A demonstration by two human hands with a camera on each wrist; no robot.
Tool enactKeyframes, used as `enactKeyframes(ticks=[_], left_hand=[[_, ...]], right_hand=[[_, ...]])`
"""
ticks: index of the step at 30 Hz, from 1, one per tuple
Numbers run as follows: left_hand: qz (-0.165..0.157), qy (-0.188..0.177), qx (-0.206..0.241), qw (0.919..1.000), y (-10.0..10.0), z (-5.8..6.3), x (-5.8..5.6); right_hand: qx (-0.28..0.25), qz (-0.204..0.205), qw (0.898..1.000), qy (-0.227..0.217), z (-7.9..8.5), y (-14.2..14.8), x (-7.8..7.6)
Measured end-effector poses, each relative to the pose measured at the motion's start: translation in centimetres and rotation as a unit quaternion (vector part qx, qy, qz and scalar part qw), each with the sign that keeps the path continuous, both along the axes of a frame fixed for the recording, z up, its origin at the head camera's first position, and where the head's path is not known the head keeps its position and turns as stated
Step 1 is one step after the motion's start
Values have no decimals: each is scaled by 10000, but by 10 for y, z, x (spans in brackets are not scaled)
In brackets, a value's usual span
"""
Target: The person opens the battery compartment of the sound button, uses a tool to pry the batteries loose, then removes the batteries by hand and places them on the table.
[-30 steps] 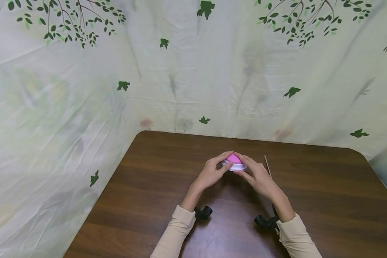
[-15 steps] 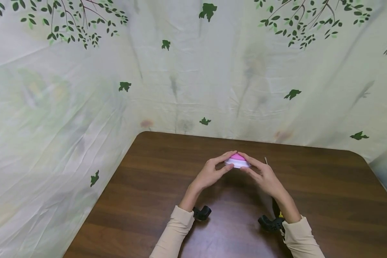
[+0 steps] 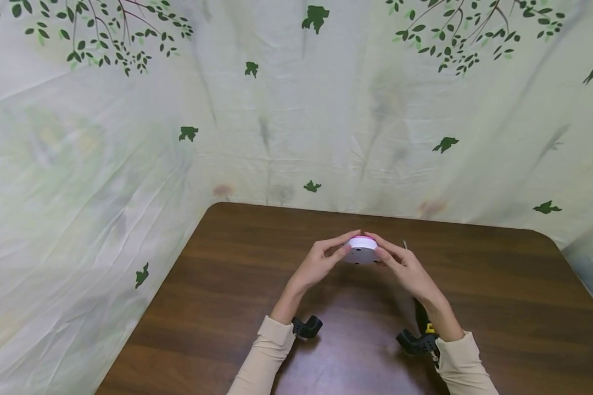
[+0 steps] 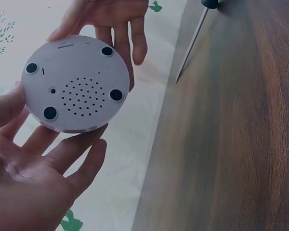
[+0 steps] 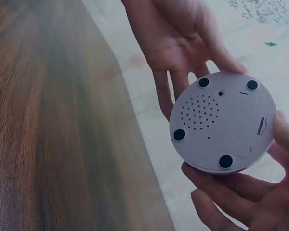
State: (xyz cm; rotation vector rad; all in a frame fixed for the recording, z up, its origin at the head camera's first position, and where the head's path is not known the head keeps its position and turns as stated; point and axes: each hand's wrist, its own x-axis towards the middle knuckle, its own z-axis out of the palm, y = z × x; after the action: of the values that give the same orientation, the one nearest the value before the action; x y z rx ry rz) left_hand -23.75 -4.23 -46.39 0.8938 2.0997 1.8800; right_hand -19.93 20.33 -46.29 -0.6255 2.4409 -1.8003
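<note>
White disc (image 4: 76, 83), pink top (image 3: 364, 237) barely visible

The desk (image 3: 277, 241) has a dark brown wood-grain top with rounded rear corners. A pale, wrinkled fabric backdrop (image 3: 277, 120) rises behind the rear edge and along the left side. Printed leafy branches (image 3: 108, 38) occupy its upper left and upper right; dark green leaf shapes (image 3: 315, 19) are scattered below. A diffuse light reflection (image 3: 346, 356) appears on the near desktop.
</note>
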Motion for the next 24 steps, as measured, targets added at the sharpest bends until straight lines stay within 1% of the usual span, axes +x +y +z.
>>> enactKeyframes(ticks=[6, 10, 14, 18, 24], left_hand=[[-157, -65, 33, 9998, 0, 1, 0], [-199, -71, -9, 9998, -1, 1, -1], [-209, -76, 66, 9997, -1, 1, -1], [-275, -167, 217, 9992, 0, 2, 0], [-395, -355, 407, 9978, 0, 2, 0]], right_hand=[[-73, 245, 9996, 86, 0, 7, -2], [-168, 445, 9989, 15, 0, 10, -3], [-374, 492, 9975, -332, 1, 11, -3], [-539, 407, 9953, -696, 4, 10, -2], [-718, 498, 9923, -883, 4, 10, 0]])
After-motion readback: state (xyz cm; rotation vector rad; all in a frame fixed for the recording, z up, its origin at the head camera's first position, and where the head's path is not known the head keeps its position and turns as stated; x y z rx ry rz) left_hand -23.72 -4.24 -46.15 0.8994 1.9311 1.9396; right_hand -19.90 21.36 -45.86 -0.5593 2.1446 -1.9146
